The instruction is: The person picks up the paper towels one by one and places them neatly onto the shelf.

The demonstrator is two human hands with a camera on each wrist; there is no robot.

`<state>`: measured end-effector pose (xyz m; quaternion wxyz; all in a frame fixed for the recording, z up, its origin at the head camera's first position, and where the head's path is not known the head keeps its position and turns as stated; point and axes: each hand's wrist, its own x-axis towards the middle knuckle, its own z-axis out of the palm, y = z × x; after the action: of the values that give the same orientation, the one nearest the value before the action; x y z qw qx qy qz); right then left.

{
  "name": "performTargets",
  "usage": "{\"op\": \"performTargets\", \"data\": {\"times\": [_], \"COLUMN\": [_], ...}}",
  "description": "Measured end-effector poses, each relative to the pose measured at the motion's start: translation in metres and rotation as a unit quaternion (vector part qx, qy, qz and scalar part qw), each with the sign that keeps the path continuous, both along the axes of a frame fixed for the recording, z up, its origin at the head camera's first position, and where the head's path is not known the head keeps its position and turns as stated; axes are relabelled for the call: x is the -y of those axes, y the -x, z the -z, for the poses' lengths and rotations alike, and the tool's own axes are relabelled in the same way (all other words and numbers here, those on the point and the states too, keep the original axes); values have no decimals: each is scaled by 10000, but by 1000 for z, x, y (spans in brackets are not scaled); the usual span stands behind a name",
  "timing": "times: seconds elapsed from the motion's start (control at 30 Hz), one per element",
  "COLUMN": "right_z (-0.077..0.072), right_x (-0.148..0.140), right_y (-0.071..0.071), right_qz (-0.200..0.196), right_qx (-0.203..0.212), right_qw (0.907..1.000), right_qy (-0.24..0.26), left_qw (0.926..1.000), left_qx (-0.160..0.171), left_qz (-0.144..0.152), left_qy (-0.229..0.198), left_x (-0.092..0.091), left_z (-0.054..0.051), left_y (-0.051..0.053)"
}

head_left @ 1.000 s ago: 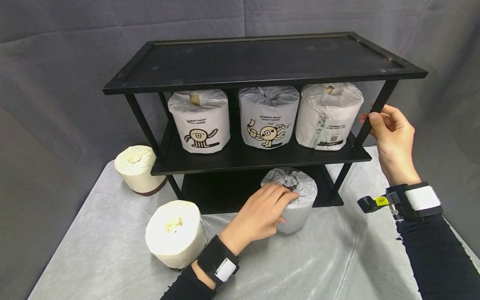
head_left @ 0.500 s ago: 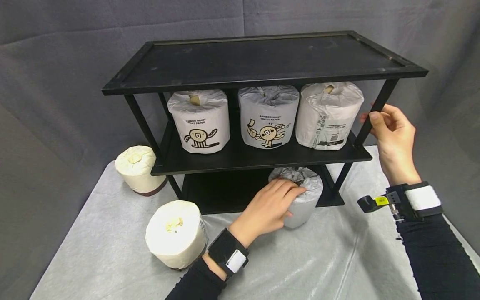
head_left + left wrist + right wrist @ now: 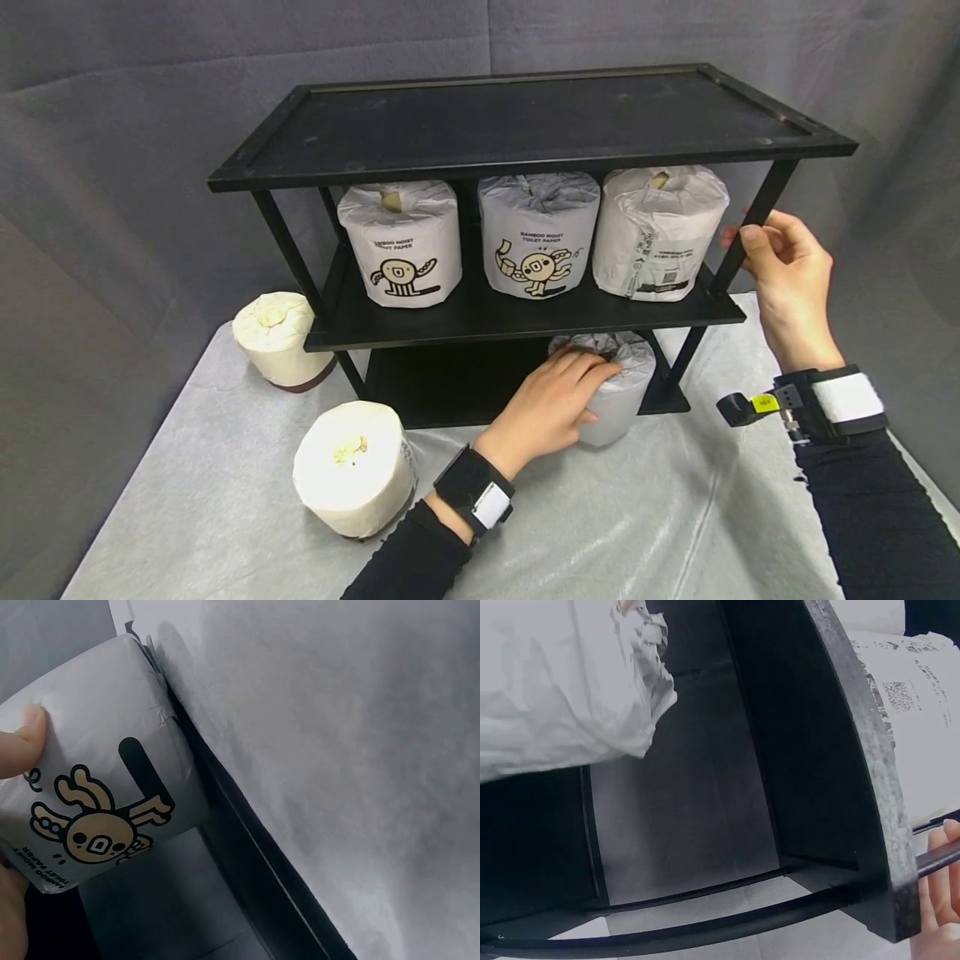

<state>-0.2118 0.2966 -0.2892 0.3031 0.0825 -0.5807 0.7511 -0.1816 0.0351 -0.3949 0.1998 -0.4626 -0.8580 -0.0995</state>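
My left hand (image 3: pixel 551 404) grips a paper-wrapped toilet roll (image 3: pixel 622 404) at the right front of the lower shelf (image 3: pixel 450 392). Fingers lie over its crumpled top, and the thumb presses its printed side (image 3: pixel 97 780) in the left wrist view. The roll overlaps the shelf's front edge; whether its base touches the shelf is hidden. My right hand (image 3: pixel 795 283) holds the right front post (image 3: pixel 765 196) of the black rack (image 3: pixel 525 329), thumb in front and fingers behind. In the right wrist view, fingertips (image 3: pixel 941 892) show beside the post.
On the middle shelf stand a left roll (image 3: pixel 405 246), a centre roll (image 3: pixel 538 233) and a right roll (image 3: pixel 660 233). Two cream-wrapped rolls, a near one (image 3: pixel 352 467) and a far one (image 3: pixel 273 337), stand left on the grey-white cloth (image 3: pixel 187 492). The rack's top board (image 3: pixel 540 121) overhangs everything.
My left hand has moved the toilet roll rightward and away from me, over the lower shelf's front edge. The right hand stays on the post.
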Motion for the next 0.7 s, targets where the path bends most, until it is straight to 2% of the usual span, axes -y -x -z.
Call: {"op": "performTargets", "data": {"times": [0.13, 0.33, 0.6, 0.7], "right_z": [0, 0, 1, 1], "right_x": [1, 2, 1, 1], "right_y": [1, 2, 1, 1], "right_qz": [22, 82, 130, 149], "right_qx": [4, 67, 135, 118], "right_qw": [10000, 9999, 9998, 9998], "right_qy": [31, 45, -109, -19], "left_qw": [9999, 9999, 9989, 9984], "left_qx": [101, 60, 251, 279], "left_qz": [-18, -132, -366, -465], "left_qy": [29, 77, 127, 144], "left_x": [-4, -10, -21, -26], "left_z": [0, 2, 4, 4], "left_y": [5, 11, 13, 14]}}
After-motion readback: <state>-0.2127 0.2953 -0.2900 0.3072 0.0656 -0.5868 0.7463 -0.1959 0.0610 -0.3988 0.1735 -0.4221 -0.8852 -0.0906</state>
